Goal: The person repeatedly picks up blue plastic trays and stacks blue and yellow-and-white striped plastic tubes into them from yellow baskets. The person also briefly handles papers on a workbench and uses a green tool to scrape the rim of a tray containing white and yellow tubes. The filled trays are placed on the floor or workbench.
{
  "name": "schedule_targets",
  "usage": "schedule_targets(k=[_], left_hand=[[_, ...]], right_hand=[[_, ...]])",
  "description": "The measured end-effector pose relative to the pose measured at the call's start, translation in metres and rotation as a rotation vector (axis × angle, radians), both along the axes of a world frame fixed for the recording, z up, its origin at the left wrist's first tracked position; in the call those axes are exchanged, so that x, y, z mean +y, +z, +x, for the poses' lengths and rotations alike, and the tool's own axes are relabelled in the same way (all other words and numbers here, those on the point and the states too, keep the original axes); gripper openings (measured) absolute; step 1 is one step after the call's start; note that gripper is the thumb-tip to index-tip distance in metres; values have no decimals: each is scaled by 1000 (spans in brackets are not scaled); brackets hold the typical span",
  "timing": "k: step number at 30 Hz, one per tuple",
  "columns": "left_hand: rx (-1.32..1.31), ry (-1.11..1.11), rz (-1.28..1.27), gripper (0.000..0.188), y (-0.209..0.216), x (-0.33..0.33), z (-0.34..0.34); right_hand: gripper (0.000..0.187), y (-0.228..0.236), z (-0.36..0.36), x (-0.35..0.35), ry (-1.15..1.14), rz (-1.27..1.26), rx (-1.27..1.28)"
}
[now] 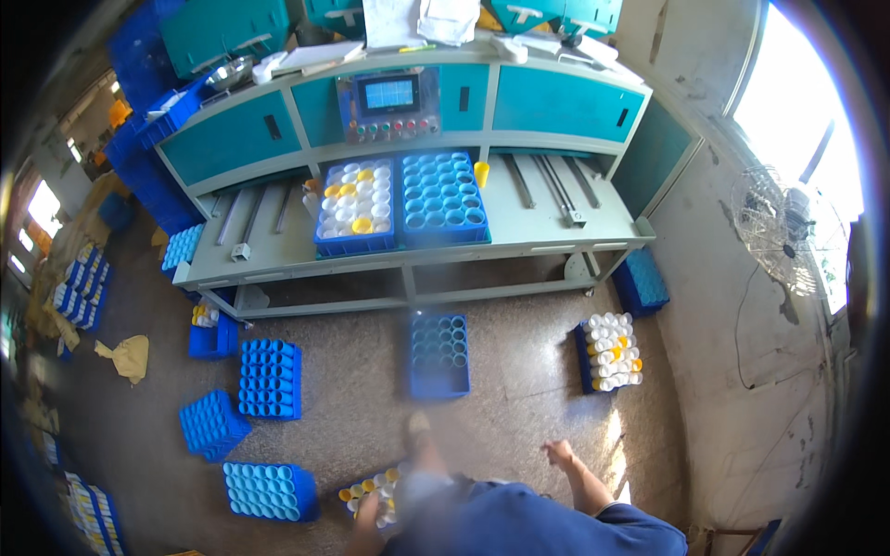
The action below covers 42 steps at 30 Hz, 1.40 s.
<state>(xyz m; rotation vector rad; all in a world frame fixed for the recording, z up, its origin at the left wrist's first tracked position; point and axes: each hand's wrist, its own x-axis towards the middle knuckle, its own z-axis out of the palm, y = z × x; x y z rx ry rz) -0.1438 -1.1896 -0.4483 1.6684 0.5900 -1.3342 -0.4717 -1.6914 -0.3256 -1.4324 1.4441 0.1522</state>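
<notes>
While left hand (pixel 369 511) grips round plastic spools (pixel 371 488) | right hand (pixel 559 453) spread, empty

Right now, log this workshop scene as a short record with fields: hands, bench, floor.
left hand: left hand on a tray of white and yellow tubes low by the floor
right hand: right hand free, holding nothing
bench: teal workbench bears one filled blue tray and one empty blue tray
floor: empty blue tray ahead, filled tray to the right

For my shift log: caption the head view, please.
Left hand at a crate of white and yellow tubes; right hand free above the floor.
</notes>
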Motion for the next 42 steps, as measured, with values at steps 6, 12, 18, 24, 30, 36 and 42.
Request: schedule_targets(k=[6, 12, 18, 24, 30, 36, 42], left_hand=[[-233, 0, 167, 23, 65, -152, 194], [-463, -35, 46, 22, 117, -305, 303], [-485, 25, -99, 32, 92, -385, 298], [-124, 264, 381, 26, 45, -331, 197], [-815, -1039, 278, 43, 72, -267, 130], [-604, -998, 633, 38, 99, -320, 243], [-1050, 11, 1077, 63, 172, -458, 490]], right_hand=[[29, 141, 216, -72, -241, 150, -721], [29, 243, 337, -143, -239, 187, -1086], [39, 220, 370, -264, -286, 50, -956], [41, 214, 396, -431, -295, -44, -937], [39, 222, 448, -512, -168, -102, -846], [41, 248, 540, -529, -7, -89, -881], [47, 313, 658, -557, -32, -450, -1041]])
